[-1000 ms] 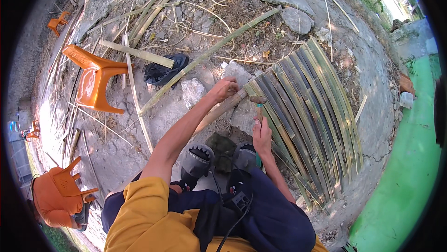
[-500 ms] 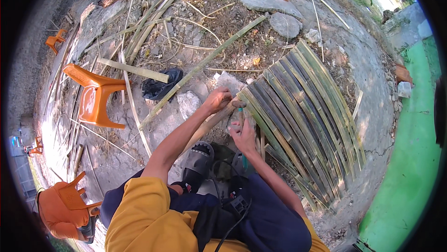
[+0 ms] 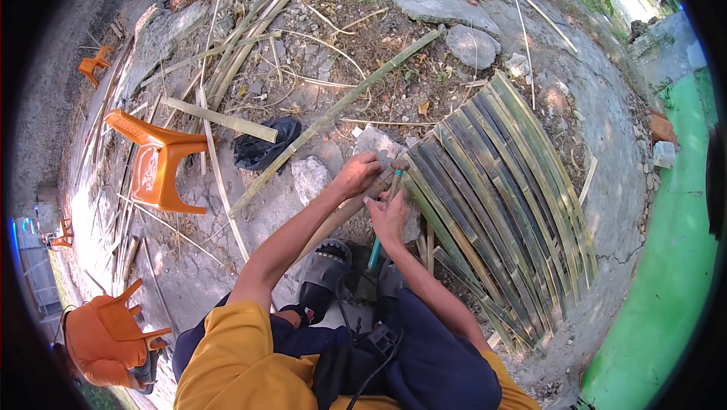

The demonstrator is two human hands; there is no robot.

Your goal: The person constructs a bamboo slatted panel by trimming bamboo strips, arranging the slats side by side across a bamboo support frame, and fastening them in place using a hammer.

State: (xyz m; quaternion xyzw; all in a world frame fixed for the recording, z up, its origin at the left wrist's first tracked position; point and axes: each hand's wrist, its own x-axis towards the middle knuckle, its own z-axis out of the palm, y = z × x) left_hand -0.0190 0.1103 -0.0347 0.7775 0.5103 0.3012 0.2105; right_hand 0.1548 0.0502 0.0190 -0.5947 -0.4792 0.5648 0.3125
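Observation:
My right hand [image 3: 388,219] grips a hammer [image 3: 374,254] with a teal handle. The hammer's head is up at the near-left corner of a panel of bamboo slats [image 3: 492,198]. Close by on the left, my left hand [image 3: 359,174] is closed at the end of a round wooden pole [image 3: 335,221], beside that same corner. Whatever its fingers pinch is too small and hidden to tell. The slats lie side by side, dark and greenish, fanning away to the right. Pale rocks [image 3: 310,180] lie around the pole.
A long bamboo strip [image 3: 333,118] runs diagonally beyond my hands, near a black plastic bag [image 3: 265,141]. To the left stands an orange plastic chair [image 3: 159,168]; a person in orange [image 3: 102,338] sits at lower left. More bamboo strips [image 3: 246,39] lie farther off. A green surface [image 3: 659,258] borders the right.
My right hand has shifted slightly left, and the hammer has tilted, its handle end swinging left toward my feet. My left hand stays by the panel's corner. The view has shifted slightly.

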